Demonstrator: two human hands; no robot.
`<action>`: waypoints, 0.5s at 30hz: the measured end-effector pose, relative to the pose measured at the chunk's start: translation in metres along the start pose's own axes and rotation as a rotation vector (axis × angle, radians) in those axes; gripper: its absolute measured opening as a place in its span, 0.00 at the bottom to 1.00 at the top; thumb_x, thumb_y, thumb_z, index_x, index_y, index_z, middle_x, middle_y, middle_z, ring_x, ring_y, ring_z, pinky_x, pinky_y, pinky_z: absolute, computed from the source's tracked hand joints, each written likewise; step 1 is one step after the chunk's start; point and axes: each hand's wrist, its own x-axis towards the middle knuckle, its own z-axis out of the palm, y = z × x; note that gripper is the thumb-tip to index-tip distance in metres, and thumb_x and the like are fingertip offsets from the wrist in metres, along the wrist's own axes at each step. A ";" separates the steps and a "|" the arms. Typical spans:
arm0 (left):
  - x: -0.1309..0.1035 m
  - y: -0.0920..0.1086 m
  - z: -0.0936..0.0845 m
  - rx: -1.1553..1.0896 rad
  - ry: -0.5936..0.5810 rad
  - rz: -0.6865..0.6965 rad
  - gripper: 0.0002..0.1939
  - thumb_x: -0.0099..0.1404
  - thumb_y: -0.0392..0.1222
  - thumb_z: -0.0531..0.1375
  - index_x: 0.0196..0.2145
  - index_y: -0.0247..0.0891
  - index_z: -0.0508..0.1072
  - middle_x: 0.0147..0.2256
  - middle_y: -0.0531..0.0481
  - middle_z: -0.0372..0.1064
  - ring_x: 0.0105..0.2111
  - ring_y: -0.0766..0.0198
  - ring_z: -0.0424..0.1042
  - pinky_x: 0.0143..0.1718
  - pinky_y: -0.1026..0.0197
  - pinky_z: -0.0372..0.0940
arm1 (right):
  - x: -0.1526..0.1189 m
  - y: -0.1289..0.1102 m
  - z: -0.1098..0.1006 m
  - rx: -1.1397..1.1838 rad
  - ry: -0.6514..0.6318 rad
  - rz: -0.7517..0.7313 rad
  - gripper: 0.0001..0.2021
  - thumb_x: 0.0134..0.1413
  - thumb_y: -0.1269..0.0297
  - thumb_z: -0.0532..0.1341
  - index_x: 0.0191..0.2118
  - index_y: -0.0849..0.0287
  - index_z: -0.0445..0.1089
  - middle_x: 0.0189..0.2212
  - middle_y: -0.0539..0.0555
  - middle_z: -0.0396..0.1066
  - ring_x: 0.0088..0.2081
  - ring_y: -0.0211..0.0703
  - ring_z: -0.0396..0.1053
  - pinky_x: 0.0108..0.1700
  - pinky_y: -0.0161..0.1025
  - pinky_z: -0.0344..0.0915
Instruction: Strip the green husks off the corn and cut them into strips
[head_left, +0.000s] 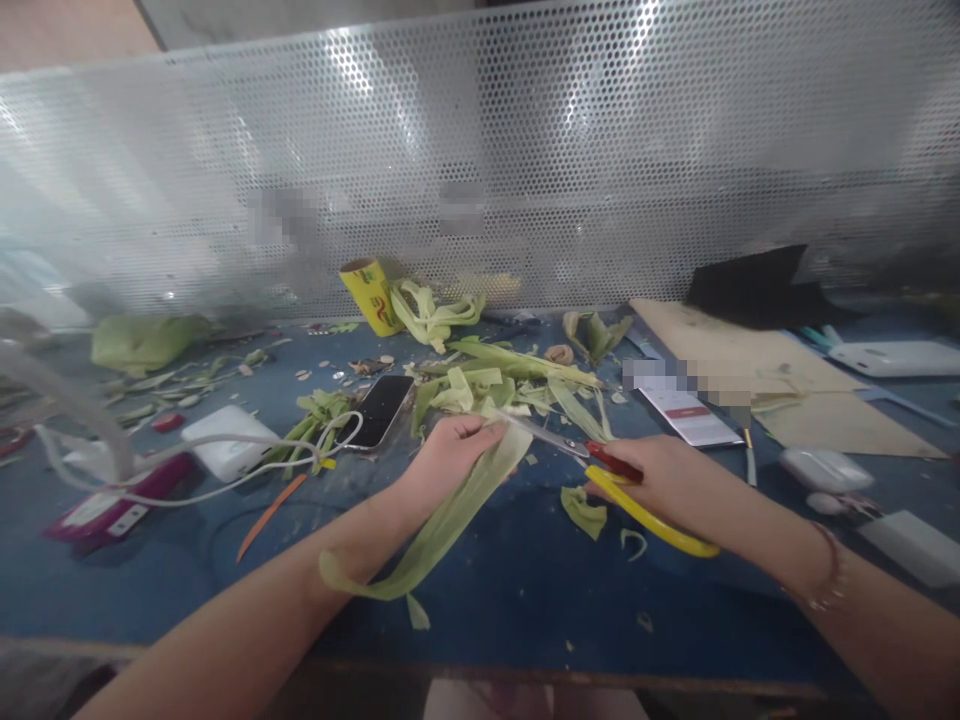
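Observation:
Near the middle, my left hand (457, 455) is closed on a long pale green leaf strip (457, 510), which curls down over my left forearm. My right hand (652, 475) grips scissors (645, 515) with red and yellow handles. Their blades point left and lie against the strip's upper end, close to my left fingertips; whether they are apart there is hard to tell. Behind both hands lies a heap of green leaves and cut pieces (502, 375). A small leaf scrap (583, 512) rests just left of the scissor handle.
On the blue table (525, 620) are a black phone (381, 410), a lit phone (694, 412), a white charger (229, 440) with cables, a purple power strip (120, 505), a yellow roll (373, 297), cardboard (735, 350) and a white case (825, 468). A perforated metal panel (525, 150) stands behind.

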 end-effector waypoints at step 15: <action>0.005 0.003 0.006 -0.523 0.163 -0.076 0.11 0.62 0.42 0.58 0.30 0.32 0.74 0.27 0.44 0.75 0.25 0.63 0.74 0.30 0.60 0.71 | 0.005 0.014 0.014 0.244 0.274 -0.103 0.14 0.55 0.51 0.53 0.29 0.56 0.58 0.21 0.50 0.65 0.22 0.39 0.61 0.25 0.35 0.55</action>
